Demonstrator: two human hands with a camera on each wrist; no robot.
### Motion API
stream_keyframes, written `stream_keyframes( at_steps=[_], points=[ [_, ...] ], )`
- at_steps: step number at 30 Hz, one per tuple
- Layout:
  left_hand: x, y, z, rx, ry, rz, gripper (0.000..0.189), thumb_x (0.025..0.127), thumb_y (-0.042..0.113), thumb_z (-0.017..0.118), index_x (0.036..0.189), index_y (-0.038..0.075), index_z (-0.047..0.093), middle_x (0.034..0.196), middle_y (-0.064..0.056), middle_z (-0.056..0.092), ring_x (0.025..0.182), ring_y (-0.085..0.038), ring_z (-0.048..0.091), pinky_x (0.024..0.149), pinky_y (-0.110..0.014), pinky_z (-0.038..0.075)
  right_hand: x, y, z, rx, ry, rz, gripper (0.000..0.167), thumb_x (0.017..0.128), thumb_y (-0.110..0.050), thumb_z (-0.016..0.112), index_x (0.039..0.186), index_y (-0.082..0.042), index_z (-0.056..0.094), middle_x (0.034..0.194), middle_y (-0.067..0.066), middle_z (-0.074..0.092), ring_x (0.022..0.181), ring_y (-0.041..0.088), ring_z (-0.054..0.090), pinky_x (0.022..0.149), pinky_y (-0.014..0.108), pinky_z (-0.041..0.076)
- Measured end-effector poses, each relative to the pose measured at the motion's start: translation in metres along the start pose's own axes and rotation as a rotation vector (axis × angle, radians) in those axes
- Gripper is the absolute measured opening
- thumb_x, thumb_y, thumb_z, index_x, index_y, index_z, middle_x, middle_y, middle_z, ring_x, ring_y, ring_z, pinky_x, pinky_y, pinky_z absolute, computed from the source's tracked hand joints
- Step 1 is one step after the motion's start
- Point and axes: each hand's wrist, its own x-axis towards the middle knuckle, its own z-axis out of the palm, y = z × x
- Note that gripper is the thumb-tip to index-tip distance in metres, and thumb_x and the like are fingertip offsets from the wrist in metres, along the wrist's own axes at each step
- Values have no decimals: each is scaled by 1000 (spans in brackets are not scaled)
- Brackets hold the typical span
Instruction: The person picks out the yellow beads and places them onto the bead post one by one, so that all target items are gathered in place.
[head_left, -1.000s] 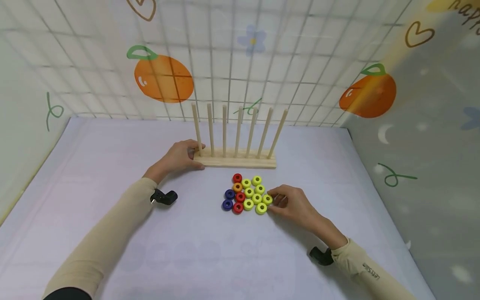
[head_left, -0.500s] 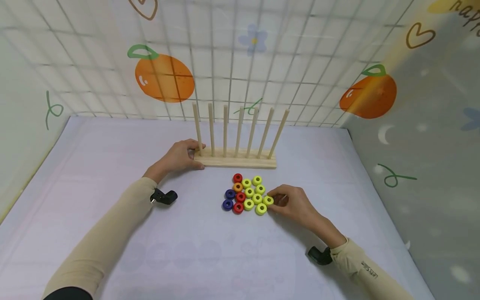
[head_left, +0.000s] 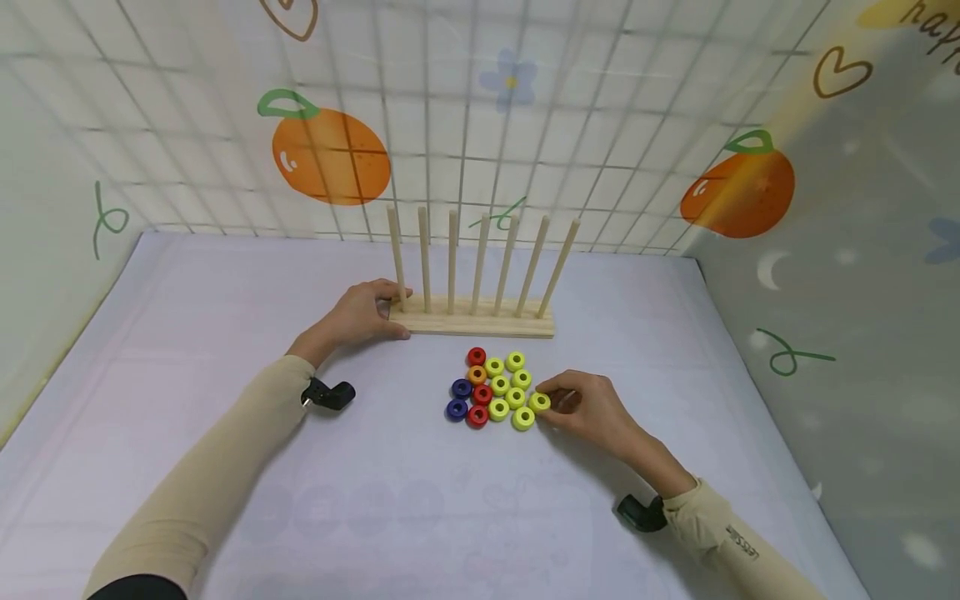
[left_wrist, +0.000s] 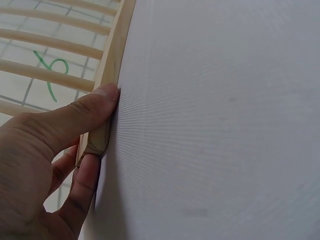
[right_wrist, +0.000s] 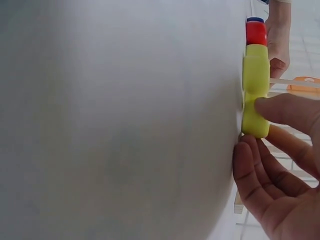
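Note:
My left hand (head_left: 362, 312) grips the left end of a pale wooden peg stand (head_left: 480, 323), which carries a row of upright pegs. In the left wrist view the thumb (left_wrist: 95, 107) lies along the front edge of the base (left_wrist: 112, 60), and fingers curl round its end. At the right side of a cluster of small rings, my right hand (head_left: 592, 406) pinches a yellow ring (head_left: 539, 402). The right wrist view shows the thumb on this yellow ring (right_wrist: 255, 124), low at the table surface, with curled fingers below it. The pegs hold no rings.
In front of the stand lie more yellow rings (head_left: 500, 386), red rings (head_left: 482, 394), an orange ring (head_left: 477, 375) and two dark blue rings (head_left: 457, 409), close together on the white tabletop (head_left: 360, 500). Behind the table hangs a printed curtain (head_left: 435, 108).
The right hand has drawn the yellow ring slightly right and toward the front, a little away from its neighbours. The left hand keeps its hold on the stand.

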Motion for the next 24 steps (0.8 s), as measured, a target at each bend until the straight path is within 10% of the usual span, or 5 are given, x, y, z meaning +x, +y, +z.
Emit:
stream_keyframes(
  at_steps=[24],
  points=[
    [-2,-4,3,-40,31,16,72,72,26,92,136,10,62,135,-11,58,122,-30,49,105,-49,35,3,-8,-43,-8,105,-12,31,77,2,83,107,-5,76,99,3,73,80,19,70,69,39,58]
  ],
)
